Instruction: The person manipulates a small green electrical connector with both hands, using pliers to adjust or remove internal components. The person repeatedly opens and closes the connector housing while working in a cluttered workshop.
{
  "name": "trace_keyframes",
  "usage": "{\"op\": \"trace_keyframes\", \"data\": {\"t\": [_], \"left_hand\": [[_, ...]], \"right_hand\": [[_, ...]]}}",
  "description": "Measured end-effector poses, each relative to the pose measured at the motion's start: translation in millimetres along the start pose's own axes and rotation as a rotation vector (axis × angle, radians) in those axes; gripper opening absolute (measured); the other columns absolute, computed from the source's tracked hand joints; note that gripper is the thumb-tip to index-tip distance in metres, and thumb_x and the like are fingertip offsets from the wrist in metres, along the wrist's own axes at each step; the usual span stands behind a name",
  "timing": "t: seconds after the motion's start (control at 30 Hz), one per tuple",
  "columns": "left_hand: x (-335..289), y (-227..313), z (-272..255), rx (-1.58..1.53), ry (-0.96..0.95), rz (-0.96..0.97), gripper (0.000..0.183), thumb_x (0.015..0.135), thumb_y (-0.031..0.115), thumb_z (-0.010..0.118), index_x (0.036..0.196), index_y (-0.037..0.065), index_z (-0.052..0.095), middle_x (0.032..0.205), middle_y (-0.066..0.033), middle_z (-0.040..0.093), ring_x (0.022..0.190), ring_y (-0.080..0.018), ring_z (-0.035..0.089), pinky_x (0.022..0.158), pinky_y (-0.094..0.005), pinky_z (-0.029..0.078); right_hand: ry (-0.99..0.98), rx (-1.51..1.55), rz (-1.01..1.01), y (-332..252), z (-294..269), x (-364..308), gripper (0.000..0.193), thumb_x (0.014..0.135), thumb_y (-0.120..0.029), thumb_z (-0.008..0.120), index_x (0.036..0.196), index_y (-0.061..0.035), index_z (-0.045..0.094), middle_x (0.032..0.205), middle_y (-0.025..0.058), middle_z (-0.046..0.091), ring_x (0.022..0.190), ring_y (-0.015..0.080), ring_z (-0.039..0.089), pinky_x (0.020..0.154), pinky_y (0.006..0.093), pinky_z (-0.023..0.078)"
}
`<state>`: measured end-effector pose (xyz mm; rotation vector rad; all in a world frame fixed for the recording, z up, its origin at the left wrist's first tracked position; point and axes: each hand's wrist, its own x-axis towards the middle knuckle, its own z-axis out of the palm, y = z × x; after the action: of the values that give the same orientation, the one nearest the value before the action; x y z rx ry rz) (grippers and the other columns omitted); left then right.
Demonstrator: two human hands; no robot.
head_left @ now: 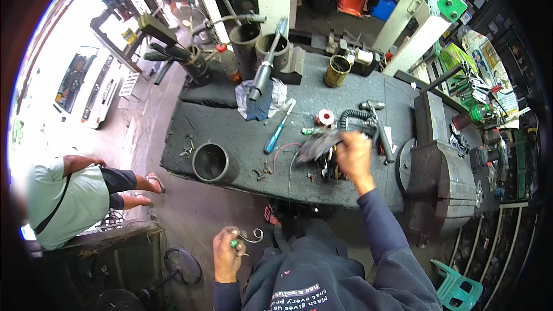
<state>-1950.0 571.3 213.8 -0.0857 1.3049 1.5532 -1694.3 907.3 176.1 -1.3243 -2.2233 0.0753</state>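
My left hand (226,256) is closed in front of my body, below the bench edge. From its fingers sticks a curled silvery wire (258,235), and a small green piece (234,243) shows in the grip. Over the bench, my right hand (354,158) is closed on a grey, flat thing (320,145), smeared by motion, its kind unclear. Beneath it lies a dark part, mostly hidden. A thin red wire (278,154) runs out to its left. Behind stand a red spool (325,117) and a black coiled cord (352,116).
On the dark bench (253,144) are a hollow metal cylinder (211,162), a blue-handled tool (276,135), a hammer (377,121) and a can (337,71). A large vise (443,181) stands at right. Another person (80,196) stands at left; a green stool (458,288) is at lower right.
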Motion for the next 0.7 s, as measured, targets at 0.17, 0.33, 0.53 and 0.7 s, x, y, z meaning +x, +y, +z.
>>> {"op": "trace_keyframes", "data": {"t": [0.17, 0.33, 0.53, 0.7], "left_hand": [[23.1, 4.7, -18.4, 0.050, 0.013, -0.013, 0.010, 0.096, 0.012, 0.062, 0.098, 0.003, 0.061, 0.084, -0.0124, 0.066, 0.057, -0.0116, 0.054, 0.044, -0.0225, 0.041], [41.0, 9.4, 20.0, 0.151, -0.047, -0.056, 0.011, 0.097, 0.013, 0.061, 0.101, 0.002, 0.061, 0.086, -0.0129, 0.068, 0.062, -0.0146, 0.063, 0.045, -0.0218, 0.044], [41.7, 1.8, 64.9, 0.243, -0.106, -0.077, 0.011, 0.097, 0.011, 0.059, 0.103, 0.002, 0.061, 0.085, -0.0130, 0.069, 0.063, -0.0163, 0.066, 0.045, -0.0219, 0.046], [33.2, -10.6, 70.5, 0.270, -0.096, -0.110, 0.010, 0.098, 0.009, 0.058, 0.104, 0.002, 0.062, 0.085, -0.0117, 0.069, 0.065, -0.0170, 0.068, 0.046, -0.0231, 0.045]], "right_hand": [[0.289, -0.053, 0.292, 69.2, -117.6, 22.2, 0.024, 0.085, -0.008, 0.070, 0.108, -0.0013, 0.071, 0.102, 0.0157, 0.069, 0.095, 0.0346, 0.067, 0.087, 0.0429, 0.053], [0.293, -0.268, 0.454, 117.1, -142.2, 14.7, 0.027, 0.088, -0.016, 0.068, 0.110, -0.0001, 0.069, 0.104, 0.0201, 0.069, 0.098, 0.0423, 0.067, 0.086, 0.0468, 0.053], [0.341, -0.246, 0.555, 155.7, -117.7, 4.7, 0.030, 0.088, -0.017, 0.068, 0.110, 0.0026, 0.066, 0.108, 0.0236, 0.067, 0.102, 0.0453, 0.065, 0.089, 0.0499, 0.052], [0.304, -0.187, 0.529, 151.1, -116.9, 7.3, 0.029, 0.089, -0.016, 0.067, 0.113, 0.0004, 0.067, 0.111, 0.0220, 0.065, 0.105, 0.0435, 0.062, 0.091, 0.0494, 0.050]]}}
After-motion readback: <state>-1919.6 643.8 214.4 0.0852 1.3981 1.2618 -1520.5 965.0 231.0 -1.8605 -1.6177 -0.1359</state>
